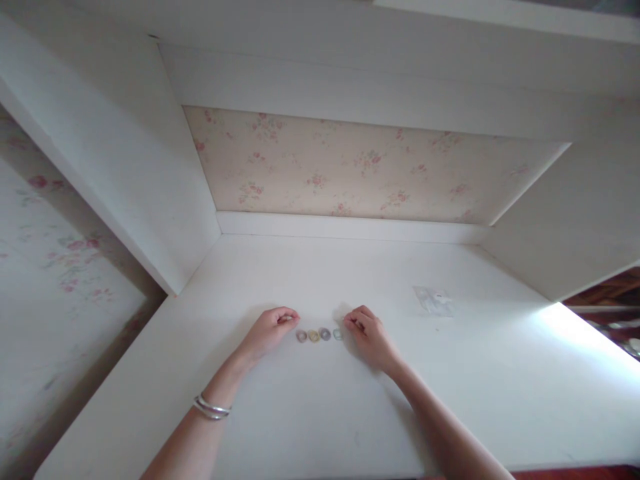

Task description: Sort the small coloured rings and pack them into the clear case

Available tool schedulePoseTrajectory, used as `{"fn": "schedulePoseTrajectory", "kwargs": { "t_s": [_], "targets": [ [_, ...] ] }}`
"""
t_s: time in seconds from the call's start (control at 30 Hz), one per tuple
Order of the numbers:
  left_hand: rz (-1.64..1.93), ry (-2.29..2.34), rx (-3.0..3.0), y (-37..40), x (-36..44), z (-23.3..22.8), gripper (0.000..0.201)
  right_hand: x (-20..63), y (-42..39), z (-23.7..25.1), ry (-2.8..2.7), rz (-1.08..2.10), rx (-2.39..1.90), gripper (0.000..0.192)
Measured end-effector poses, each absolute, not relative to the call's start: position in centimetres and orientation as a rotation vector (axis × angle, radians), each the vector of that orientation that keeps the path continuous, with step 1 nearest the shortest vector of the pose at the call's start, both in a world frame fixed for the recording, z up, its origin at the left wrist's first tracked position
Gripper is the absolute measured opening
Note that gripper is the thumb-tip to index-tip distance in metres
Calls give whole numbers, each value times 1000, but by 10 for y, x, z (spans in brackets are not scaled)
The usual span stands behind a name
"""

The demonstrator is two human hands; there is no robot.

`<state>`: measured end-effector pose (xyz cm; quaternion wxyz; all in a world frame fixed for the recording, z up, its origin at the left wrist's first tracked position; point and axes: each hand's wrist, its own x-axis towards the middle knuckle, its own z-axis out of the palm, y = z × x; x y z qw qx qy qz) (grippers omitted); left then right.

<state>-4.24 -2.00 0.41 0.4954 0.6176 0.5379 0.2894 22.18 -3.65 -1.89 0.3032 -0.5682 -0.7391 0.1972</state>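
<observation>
Four small rings would be several: they lie in a short row on the white desktop, between my hands. From left to right I see a pinkish ring, a yellow ring, a grey-purple ring and a pale green ring. My left hand is closed in a pinch just above and left of the pinkish ring. Close to the pale green ring, my right hand is also pinched. Whatever either pinch holds, if anything, is too small to make out.
A clear plastic bag lies on the white desktop to the right of my right hand. White side panels and a low back ledge enclose the desktop, with a shelf overhead. Floral wallpaper covers the back.
</observation>
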Motion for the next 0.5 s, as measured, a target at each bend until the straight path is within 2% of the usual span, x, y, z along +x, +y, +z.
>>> {"fn": "schedulePoseTrajectory", "kwargs": {
  "t_s": [0.5],
  "targets": [
    [704,1323,1475,-19,-42,5,34,213,-62,-10,-2235,354,-1408,21]
  ]
}}
